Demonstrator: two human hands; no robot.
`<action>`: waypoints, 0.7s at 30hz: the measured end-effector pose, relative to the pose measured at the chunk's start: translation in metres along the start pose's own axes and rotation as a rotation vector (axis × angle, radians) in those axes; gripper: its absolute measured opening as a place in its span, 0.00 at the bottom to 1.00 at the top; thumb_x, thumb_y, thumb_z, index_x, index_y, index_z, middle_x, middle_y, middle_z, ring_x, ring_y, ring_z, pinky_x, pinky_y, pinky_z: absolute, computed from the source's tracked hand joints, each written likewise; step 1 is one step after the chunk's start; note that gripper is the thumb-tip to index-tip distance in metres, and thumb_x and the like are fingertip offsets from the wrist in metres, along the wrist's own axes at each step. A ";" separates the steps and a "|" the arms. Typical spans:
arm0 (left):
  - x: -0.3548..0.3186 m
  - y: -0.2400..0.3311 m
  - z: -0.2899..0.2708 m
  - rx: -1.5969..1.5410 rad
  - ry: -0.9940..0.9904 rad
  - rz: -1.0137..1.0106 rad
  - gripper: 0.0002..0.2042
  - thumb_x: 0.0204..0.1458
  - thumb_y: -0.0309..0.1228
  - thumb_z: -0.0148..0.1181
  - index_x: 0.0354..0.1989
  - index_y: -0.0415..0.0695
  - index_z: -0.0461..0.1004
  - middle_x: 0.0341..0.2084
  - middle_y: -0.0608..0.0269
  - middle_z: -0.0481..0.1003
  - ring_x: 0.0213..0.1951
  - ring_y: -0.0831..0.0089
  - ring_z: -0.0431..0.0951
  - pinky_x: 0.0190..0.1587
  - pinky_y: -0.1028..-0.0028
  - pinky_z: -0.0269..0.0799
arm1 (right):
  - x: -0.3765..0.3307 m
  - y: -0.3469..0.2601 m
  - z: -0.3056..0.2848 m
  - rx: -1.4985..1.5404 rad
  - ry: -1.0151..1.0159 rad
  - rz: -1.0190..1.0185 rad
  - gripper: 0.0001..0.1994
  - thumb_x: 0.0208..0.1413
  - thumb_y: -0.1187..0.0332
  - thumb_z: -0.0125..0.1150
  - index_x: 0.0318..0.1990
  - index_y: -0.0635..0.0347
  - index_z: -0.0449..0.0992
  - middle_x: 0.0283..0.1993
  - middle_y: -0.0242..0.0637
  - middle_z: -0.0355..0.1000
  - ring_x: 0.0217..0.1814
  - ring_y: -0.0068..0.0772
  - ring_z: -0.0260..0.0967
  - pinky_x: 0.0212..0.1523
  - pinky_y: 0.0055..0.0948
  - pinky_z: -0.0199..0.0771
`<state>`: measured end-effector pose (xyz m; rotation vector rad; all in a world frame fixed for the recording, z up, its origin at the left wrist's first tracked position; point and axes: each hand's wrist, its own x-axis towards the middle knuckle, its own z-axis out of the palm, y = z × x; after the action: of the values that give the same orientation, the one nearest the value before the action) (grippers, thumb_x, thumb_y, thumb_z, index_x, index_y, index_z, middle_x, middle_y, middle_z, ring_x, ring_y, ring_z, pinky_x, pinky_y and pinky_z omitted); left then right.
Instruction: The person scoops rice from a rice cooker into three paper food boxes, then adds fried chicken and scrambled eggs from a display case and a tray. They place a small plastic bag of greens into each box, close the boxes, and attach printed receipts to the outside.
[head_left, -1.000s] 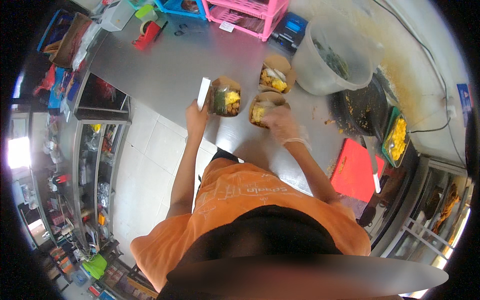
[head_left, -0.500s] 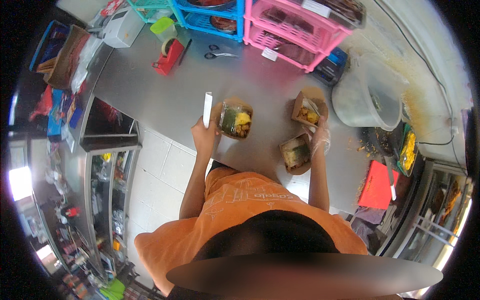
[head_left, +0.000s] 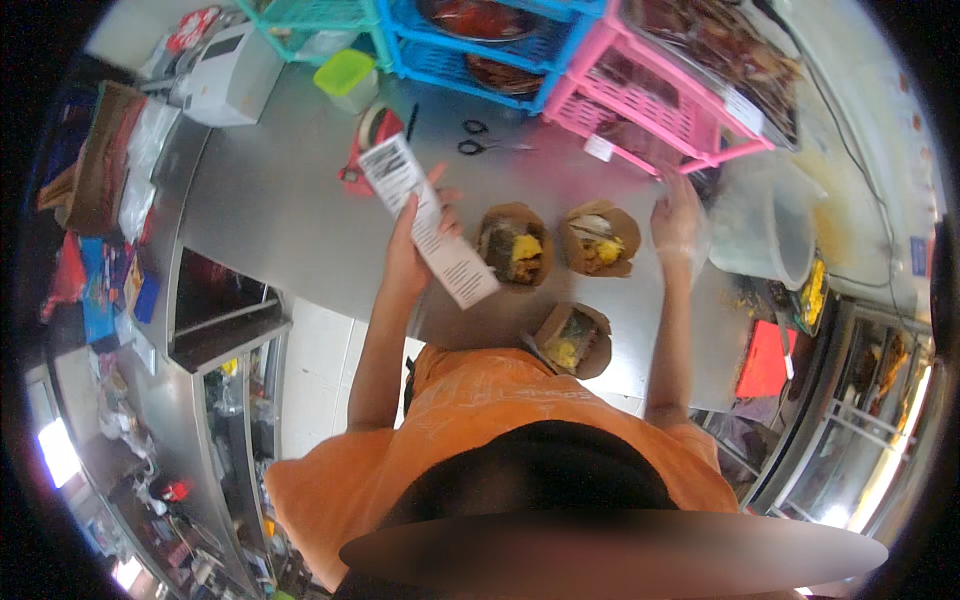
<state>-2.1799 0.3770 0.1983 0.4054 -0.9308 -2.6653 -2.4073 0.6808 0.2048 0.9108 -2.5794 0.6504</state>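
Note:
In my left hand point(head_left: 420, 230) is a long white printed paper slip point(head_left: 430, 220), pinched between thumb and fingers and tilted over the steel table. My right hand point(head_left: 677, 215), in a clear plastic glove, reaches up beside the lower edge of the pink rack point(head_left: 640, 110); its fingertips are blurred. Between my arms stand three brown paper food boxes with open flaps: one point(head_left: 515, 248) near the slip, one point(head_left: 600, 240) left of my right hand, and one point(head_left: 572, 342) close to my body. Yellow and brown food shows in them, with small clear packets on top.
Behind the boxes are scissors point(head_left: 475, 140), a red tape dispenser point(head_left: 358, 165) and a green-lidded tub point(head_left: 347, 80). Blue racks point(head_left: 470, 60) line the back. To the right stand a large translucent bucket point(head_left: 760, 225) and a red board point(head_left: 765, 360) with a knife.
The slip in my left hand has turned its printed face into view. My right hand has left the boxes and moved up toward the pink rack. The boxes now sit apart.

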 end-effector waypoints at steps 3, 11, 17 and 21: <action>0.025 0.020 0.010 -0.176 -0.114 -0.095 0.44 0.52 0.67 0.34 0.66 0.40 0.51 0.40 0.60 0.66 0.28 0.78 0.60 0.36 0.73 0.64 | 0.066 0.003 0.049 -0.268 -0.369 -0.071 0.25 0.51 0.74 0.52 0.58 0.41 0.67 0.58 0.36 0.67 0.57 0.49 0.65 0.58 0.48 0.62; 0.061 0.034 0.021 -0.224 -0.173 -0.101 0.56 0.39 0.78 0.26 0.65 0.39 0.52 0.38 0.60 0.69 0.26 0.77 0.60 0.32 0.72 0.64 | 0.109 0.079 0.132 -0.660 -0.677 -0.072 0.19 0.61 0.57 0.45 0.60 0.39 0.65 0.61 0.39 0.63 0.65 0.45 0.57 0.67 0.44 0.51; 0.078 0.018 0.005 -0.182 -0.082 -0.152 0.57 0.38 0.78 0.26 0.62 0.36 0.58 0.33 0.60 0.70 0.23 0.78 0.61 0.30 0.73 0.63 | 0.104 0.108 0.135 -0.633 -0.480 0.069 0.21 0.61 0.57 0.48 0.60 0.48 0.64 0.62 0.42 0.63 0.65 0.45 0.56 0.65 0.41 0.54; 0.076 0.006 -0.006 -0.235 -0.022 -0.207 0.54 0.41 0.77 0.28 0.61 0.36 0.59 0.33 0.62 0.70 0.23 0.78 0.61 0.30 0.74 0.63 | 0.092 0.134 0.128 -0.479 -0.347 0.207 0.22 0.60 0.58 0.49 0.61 0.54 0.64 0.62 0.43 0.62 0.65 0.46 0.56 0.64 0.39 0.56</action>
<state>-2.2465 0.3416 0.1850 0.4398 -0.5982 -2.9289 -2.5825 0.6605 0.0963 0.6449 -2.9624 -0.1026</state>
